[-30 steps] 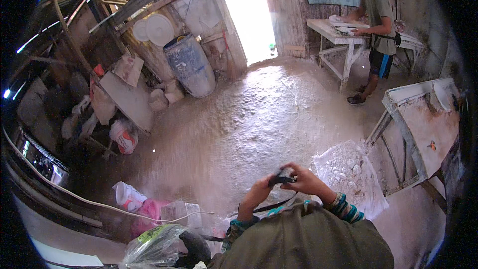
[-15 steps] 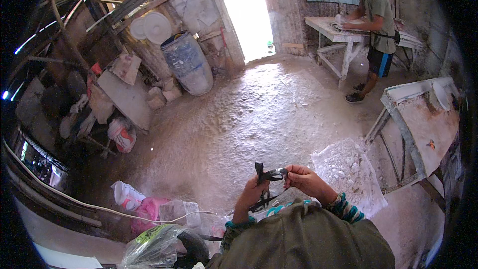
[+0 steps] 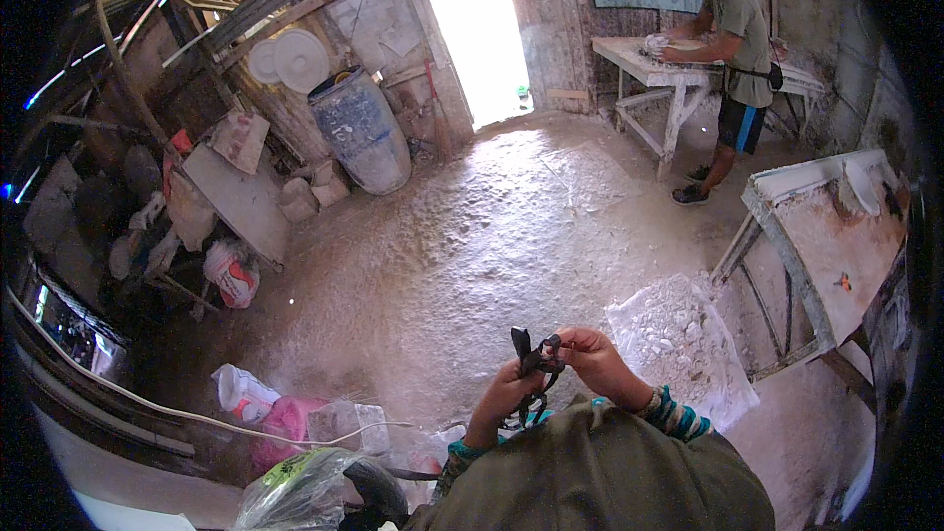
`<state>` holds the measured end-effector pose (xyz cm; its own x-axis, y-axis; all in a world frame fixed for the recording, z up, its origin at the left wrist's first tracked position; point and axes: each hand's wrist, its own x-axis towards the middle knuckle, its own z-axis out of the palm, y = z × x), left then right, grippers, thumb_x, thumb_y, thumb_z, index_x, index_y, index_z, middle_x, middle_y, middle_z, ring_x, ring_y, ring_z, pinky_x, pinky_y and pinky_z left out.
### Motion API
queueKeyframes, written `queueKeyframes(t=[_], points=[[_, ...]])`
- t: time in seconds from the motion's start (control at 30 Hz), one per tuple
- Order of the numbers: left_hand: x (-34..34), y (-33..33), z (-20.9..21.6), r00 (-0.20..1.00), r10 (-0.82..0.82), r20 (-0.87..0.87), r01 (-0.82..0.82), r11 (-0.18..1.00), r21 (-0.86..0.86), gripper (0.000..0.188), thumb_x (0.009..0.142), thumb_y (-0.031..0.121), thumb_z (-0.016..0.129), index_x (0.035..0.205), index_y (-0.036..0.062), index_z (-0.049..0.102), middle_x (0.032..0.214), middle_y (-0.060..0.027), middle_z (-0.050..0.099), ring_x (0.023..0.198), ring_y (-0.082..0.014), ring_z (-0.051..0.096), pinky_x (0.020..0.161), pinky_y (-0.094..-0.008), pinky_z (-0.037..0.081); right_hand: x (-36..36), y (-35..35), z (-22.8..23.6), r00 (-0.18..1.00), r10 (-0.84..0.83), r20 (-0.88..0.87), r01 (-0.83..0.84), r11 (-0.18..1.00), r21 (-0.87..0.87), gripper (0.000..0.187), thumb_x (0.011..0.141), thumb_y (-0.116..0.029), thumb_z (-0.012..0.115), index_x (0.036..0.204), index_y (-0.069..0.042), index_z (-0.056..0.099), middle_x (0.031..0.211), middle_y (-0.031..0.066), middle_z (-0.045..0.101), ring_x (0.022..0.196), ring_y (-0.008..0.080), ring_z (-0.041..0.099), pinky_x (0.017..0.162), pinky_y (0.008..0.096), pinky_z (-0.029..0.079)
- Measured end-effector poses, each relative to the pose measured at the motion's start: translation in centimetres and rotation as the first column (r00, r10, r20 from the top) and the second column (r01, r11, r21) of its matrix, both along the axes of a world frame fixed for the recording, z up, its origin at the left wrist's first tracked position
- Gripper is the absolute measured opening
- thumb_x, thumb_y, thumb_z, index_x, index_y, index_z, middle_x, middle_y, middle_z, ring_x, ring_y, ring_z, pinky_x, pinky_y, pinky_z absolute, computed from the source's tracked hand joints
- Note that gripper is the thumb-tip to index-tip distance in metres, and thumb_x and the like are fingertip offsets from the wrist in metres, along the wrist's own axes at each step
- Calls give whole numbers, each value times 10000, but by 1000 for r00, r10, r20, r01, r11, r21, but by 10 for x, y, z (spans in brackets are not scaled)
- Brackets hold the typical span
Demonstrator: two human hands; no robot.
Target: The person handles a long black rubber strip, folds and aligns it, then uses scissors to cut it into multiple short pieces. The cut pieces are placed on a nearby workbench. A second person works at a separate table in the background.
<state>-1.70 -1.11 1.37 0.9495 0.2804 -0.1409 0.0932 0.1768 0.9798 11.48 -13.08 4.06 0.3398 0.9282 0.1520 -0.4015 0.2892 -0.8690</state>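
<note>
In front of my lap, both hands work on a black strap [image 3: 522, 344] with several loops. My left hand [image 3: 500, 395] is closed around its lower part, and one flat end sticks up above the fist. With fingers pinched, my right hand [image 3: 596, 362] holds the strap's right side, close beside the left. Loops of it hang below, between the two hands. Whether it has a buckle is too small to tell. A clear plastic bag [image 3: 295, 497] lies at my lower left, with black material [image 3: 374, 492] beside it.
White rubble lies on a sheet [image 3: 678, 344] to my right, beside a worktable [image 3: 836, 265]. A co-worker [image 3: 737, 39] stands at a far bench [image 3: 644, 64]. A blue barrel [image 3: 359, 128] stands near the bright doorway. A pale cord [image 3: 256, 427] crosses near pink and white bags [image 3: 285, 423].
My right hand has moved slightly left, closer to my left hand. The strap's wide loop between them is now bunched up. The view has shifted a little.
</note>
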Motion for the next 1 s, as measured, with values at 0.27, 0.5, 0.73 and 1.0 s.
queueKeyframes(t=[0.27, 0.5, 0.73, 1.0], points=[[-1, -5, 12, 988, -110, -112, 105, 993, -51, 233, 846, 250, 550, 966, 60, 609, 743, 18, 548, 641, -75, 505, 574, -226, 414, -7, 0, -2, 993, -97, -62, 98, 995, 24, 98, 845, -83, 547, 918, -19, 560, 787, 19, 567, 688, 84, 511, 611, 235, 432], [-1, -4, 9, 980, -111, -162, 122, 991, 54, 153, 851, 122, 543, 963, 35, 602, 765, 44, 537, 693, -54, 484, 604, -213, 401, -8, -2, 6, 994, -113, 11, 112, 992, 56, 164, 840, -83, 553, 993, -26, 547, 837, -2, 543, 770, 66, 497, 712, 229, 417], [-2, -1, 4, 987, -125, -99, 137, 984, 117, 158, 852, 113, 541, 966, 18, 594, 824, 40, 547, 738, -55, 474, 635, -208, 399, -8, -9, 19, 987, -71, 148, 81, 995, -66, 262, 859, -131, 531, 1097, -21, 526, 838, -21, 537, 785, 72, 496, 739, 227, 410], [-3, -2, 15, 967, -59, -250, 110, 975, 195, 357, 796, 369, 579, 901, 31, 626, 795, -57, 617, 695, -138, 567, 600, -275, 447, -5, -9, 0, 998, -51, 25, 50, 999, 9, 171, 872, -161, 522, 989, -36, 532, 834, -8, 531, 773, 78, 486, 721, 235, 406]])
